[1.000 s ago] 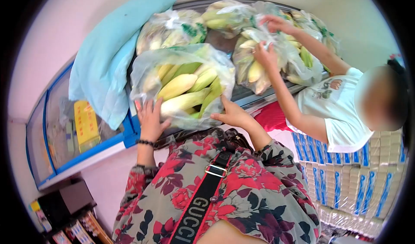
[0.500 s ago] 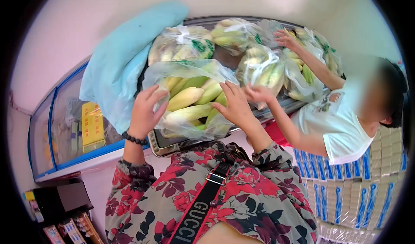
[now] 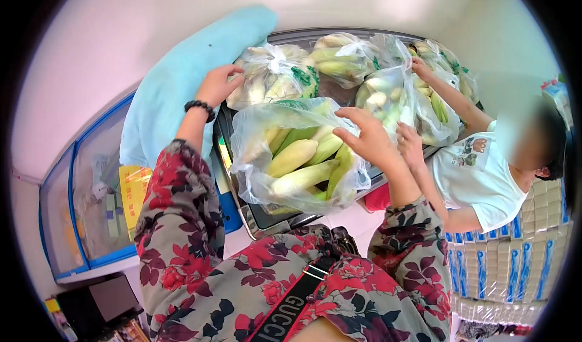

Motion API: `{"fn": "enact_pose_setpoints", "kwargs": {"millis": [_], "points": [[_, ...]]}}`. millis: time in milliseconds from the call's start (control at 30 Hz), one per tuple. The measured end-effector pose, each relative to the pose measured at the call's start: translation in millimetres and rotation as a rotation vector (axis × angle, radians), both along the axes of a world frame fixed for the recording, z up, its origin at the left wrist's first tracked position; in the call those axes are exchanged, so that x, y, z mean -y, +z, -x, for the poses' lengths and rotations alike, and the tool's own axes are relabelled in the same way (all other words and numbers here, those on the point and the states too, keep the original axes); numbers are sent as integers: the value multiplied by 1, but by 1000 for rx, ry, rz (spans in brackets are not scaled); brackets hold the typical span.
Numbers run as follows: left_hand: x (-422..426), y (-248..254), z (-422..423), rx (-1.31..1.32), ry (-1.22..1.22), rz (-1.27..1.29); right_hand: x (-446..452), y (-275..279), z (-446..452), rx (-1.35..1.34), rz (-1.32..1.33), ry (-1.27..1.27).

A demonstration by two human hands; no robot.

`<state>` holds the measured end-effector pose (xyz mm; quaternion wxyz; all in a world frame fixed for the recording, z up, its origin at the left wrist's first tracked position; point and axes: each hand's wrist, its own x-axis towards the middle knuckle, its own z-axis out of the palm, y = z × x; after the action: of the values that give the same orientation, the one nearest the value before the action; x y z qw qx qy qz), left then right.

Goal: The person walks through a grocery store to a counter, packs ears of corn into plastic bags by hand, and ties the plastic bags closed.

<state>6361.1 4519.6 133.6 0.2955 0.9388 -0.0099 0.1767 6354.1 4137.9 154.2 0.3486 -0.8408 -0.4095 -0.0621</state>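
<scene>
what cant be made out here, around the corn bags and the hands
- Head view: lower corn in the open bag, hidden by upper ears and cloudy plastic.
- Head view: whether the left hand touches the tied bag; too small to tell.
- Head view: the other person's face, blurred.
- Head view: the shoulder strap's lower end, cut off by the bottom edge.

Corn (image 3: 293, 158) inside the open bag (image 3: 251, 187).
</scene>
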Motion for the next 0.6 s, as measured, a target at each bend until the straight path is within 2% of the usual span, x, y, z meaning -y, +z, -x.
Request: {"fn": "enact_pose_setpoints", "kwargs": {"millis": [33, 200, 300, 400, 433, 533, 600], "points": [[2, -5, -20, -39, -6, -3, 2, 8, -4, 62, 6, -21], [19, -13, -102, -202, -50, -142, 8, 58, -26, -88, 62, -50], [23, -48, -147, -290, -11, -313, -1, 73, -58, -136, 90, -28], [55, -24, -141, -592, 255, -542, -12, 81, -84, -272, 81, 3], [53, -31, -145, -563, 273, -527, -18, 71, -104, -350, 66, 8], [33, -57, -147, -477, 344, -240, -44, 43, -130, -405, 88, 32], [19, -73, -146, -324, 264, -65, -74, 13, -155, -440, 102, 10]]}}
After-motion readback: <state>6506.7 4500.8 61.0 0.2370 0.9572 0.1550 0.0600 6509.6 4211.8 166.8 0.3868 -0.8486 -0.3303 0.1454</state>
